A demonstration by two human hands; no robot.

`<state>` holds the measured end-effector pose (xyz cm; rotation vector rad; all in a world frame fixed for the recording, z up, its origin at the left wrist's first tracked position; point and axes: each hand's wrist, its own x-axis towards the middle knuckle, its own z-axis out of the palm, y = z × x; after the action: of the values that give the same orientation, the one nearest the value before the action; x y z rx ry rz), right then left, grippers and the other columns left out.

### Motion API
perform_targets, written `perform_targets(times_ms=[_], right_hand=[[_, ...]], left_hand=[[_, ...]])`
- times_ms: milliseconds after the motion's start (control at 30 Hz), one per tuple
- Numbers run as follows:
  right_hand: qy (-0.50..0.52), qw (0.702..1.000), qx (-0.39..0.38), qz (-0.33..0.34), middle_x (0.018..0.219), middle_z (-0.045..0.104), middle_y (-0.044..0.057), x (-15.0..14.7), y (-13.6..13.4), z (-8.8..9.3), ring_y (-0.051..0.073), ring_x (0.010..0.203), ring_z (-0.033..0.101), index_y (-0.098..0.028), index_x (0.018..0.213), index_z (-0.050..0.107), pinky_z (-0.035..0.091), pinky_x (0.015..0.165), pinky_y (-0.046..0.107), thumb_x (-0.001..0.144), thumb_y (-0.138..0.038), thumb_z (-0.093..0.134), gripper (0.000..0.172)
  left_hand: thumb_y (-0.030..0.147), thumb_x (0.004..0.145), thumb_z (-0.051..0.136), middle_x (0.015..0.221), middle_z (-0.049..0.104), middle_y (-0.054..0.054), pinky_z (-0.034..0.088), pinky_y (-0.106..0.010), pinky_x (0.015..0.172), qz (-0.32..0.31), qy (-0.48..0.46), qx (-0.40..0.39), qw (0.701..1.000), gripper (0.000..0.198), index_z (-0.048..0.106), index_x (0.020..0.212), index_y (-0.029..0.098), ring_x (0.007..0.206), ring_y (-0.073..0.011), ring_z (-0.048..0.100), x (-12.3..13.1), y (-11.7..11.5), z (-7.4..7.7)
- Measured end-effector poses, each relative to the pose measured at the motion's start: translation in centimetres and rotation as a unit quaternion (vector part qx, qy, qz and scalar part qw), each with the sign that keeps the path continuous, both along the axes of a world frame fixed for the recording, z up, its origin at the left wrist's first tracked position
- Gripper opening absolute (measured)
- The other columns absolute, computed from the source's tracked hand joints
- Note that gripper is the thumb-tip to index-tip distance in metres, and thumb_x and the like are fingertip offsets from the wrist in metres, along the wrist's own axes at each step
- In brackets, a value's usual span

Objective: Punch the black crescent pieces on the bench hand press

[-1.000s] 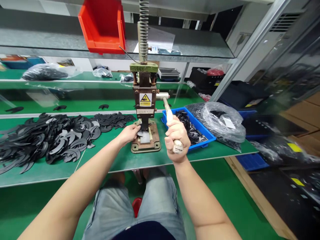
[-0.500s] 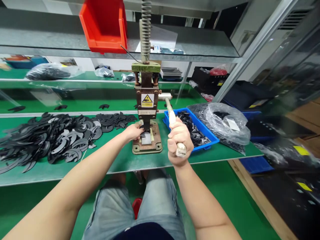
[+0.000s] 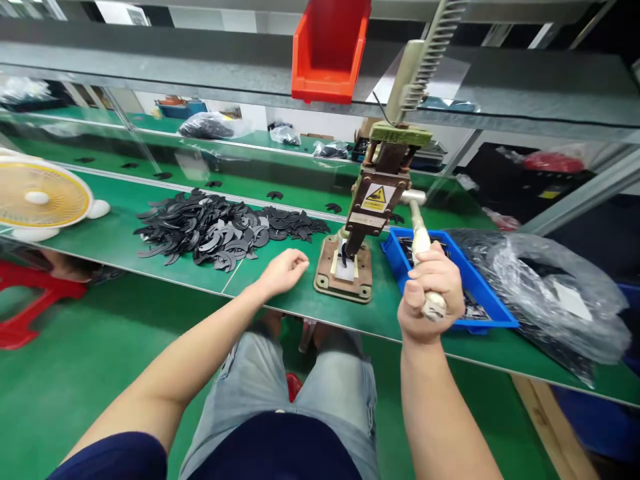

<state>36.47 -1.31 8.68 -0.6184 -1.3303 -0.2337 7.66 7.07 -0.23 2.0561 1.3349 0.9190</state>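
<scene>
My right hand (image 3: 433,293) is wrapped around the pale, tape-covered lever (image 3: 419,230) of a hand press (image 3: 377,193). To the left of the press base (image 3: 325,270), my left hand (image 3: 285,270) hovers over the green bench, fingers curled in and nothing visible in them. Under the press ram, a small black piece (image 3: 344,253) stands on the pale plate (image 3: 345,269). A heap of flat, curved black pieces (image 3: 215,230) lies beyond my left hand, to its left.
A blue tray (image 3: 493,313) of small dark parts sits right of the press, beside a clear plastic bag (image 3: 545,280). Overhead, a shelf (image 3: 225,83) carries a red bin (image 3: 327,83). A fan (image 3: 37,197) stands far left. Black pieces (image 3: 274,195) lie spaced along the back strip.
My left hand has drawn away from the press plate toward the left, leaving a black piece there. My right hand still grips the lever. The view has swung left, showing the fan.
</scene>
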Motion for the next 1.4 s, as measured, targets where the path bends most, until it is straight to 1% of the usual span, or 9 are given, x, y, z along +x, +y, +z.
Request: perform_targets(times_ms=[100, 233, 467, 600, 733, 900, 1100, 1233, 1400], right_hand=[[0.008, 1.0, 0.016, 0.002, 0.077, 0.063, 0.0, -0.1, 0.3, 0.0, 0.024, 0.094, 0.071, -0.023, 0.075, 0.059, 0.053, 0.114, 0.066, 0.088, -0.032, 0.07, 0.019], [0.012, 0.999, 0.03, -0.007, 0.074, 0.061, -0.001, -0.3, 0.7, -0.1, 0.023, 0.092, 0.07, -0.024, 0.074, 0.057, 0.054, 0.111, 0.065, 0.088, -0.033, 0.069, 0.02], [-0.015, 1.0, 0.0, -0.023, 0.078, 0.063, -0.001, 0.1, 0.1, 0.0, 0.022, 0.094, 0.071, -0.025, 0.075, 0.056, 0.057, 0.108, 0.062, 0.09, -0.035, 0.067, 0.022], [-0.027, 0.999, -0.013, -0.035, 0.078, 0.063, 0.0, 0.2, -0.4, 0.0, 0.022, 0.094, 0.07, -0.025, 0.077, 0.058, 0.061, 0.099, 0.058, 0.092, -0.034, 0.066, 0.02], [-0.017, 0.999, -0.022, -0.045, 0.078, 0.062, 0.001, 0.0, -0.5, -0.1, 0.024, 0.095, 0.071, -0.026, 0.078, 0.056, 0.062, 0.098, 0.058, 0.093, -0.035, 0.065, 0.019], [-0.015, 0.998, -0.028, -0.062, 0.077, 0.06, 0.0, 0.0, -0.6, -0.3, 0.024, 0.094, 0.07, -0.027, 0.078, 0.055, 0.061, 0.101, 0.063, 0.094, -0.039, 0.063, 0.022], [-0.023, 0.998, -0.037, -0.054, 0.077, 0.06, 0.0, 0.1, -0.8, -0.2, 0.025, 0.096, 0.07, -0.026, 0.078, 0.055, 0.061, 0.1, 0.063, 0.093, -0.037, 0.064, 0.021], [-0.018, 0.998, -0.026, -0.045, 0.077, 0.06, 0.001, -0.2, -0.8, 0.1, 0.025, 0.096, 0.069, -0.026, 0.078, 0.054, 0.061, 0.097, 0.059, 0.095, -0.037, 0.064, 0.023], [-0.03, 0.997, -0.024, -0.069, 0.076, 0.057, 0.001, -0.3, -0.7, 0.1, 0.026, 0.093, 0.069, -0.027, 0.079, 0.051, 0.063, 0.094, 0.058, 0.095, -0.039, 0.061, 0.023]], left_hand=[[0.043, 0.099, 0.062, 0.12, 0.073, -0.014, 0.051, -0.044, 0.108, 0.14, 0.136, 0.085, 0.977, 0.033, 0.073, 0.117, 0.019, 0.116, -0.0304, 0.066, -8.1, -0.1, -0.7], [0.042, 0.096, 0.063, 0.14, 0.068, -0.02, 0.044, -0.052, 0.114, 0.224, 0.309, 0.058, 0.922, 0.051, 0.067, 0.139, 0.016, 0.134, -0.0408, 0.057, -15.5, 1.9, -0.5], [0.04, 0.095, 0.058, 0.15, 0.066, -0.017, 0.043, -0.055, 0.112, 0.138, 0.443, 0.014, 0.885, 0.058, 0.064, 0.15, 0.021, 0.14, -0.0432, 0.054, -17.5, 6.6, 0.6], [0.041, 0.094, 0.057, 0.138, 0.073, -0.015, 0.046, -0.044, 0.11, 0.064, 0.429, 0.031, 0.901, 0.048, 0.073, 0.135, 0.021, 0.13, -0.036, 0.063, -17.5, 8.6, 1.5], [0.052, 0.099, 0.052, 0.121, 0.077, -0.012, 0.052, -0.036, 0.096, 0.093, 0.328, 0.041, 0.939, 0.041, 0.074, 0.117, 0.023, 0.113, -0.0312, 0.07, -14.5, 8.8, 2.4], [0.057, 0.105, 0.041, 0.088, 0.073, -0.008, 0.051, -0.034, 0.081, 0.13, 0.14, -0.021, 0.981, 0.041, 0.064, 0.099, 0.023, 0.089, -0.027, 0.07, -5.5, 6.7, 2.7], [0.047, 0.102, 0.055, 0.068, 0.063, 0.001, 0.045, -0.025, 0.055, 0.016, -0.065, -0.183, 0.981, 0.026, 0.058, 0.094, 0.023, 0.057, -0.0152, 0.059, 3.9, 5.4, 1.9], [0.05, 0.094, 0.072, 0.067, 0.063, 0.002, 0.042, -0.023, 0.05, -0.045, -0.093, -0.204, 0.974, 0.032, 0.059, 0.09, 0.022, 0.053, -0.0127, 0.058, 6.4, 5.6, 2.0], [0.045, 0.093, 0.077, 0.062, 0.065, 0.003, 0.042, -0.024, 0.049, -0.054, -0.081, -0.227, 0.969, 0.031, 0.059, 0.084, 0.021, 0.049, -0.013, 0.058, 7.4, 5.8, 2.5]])
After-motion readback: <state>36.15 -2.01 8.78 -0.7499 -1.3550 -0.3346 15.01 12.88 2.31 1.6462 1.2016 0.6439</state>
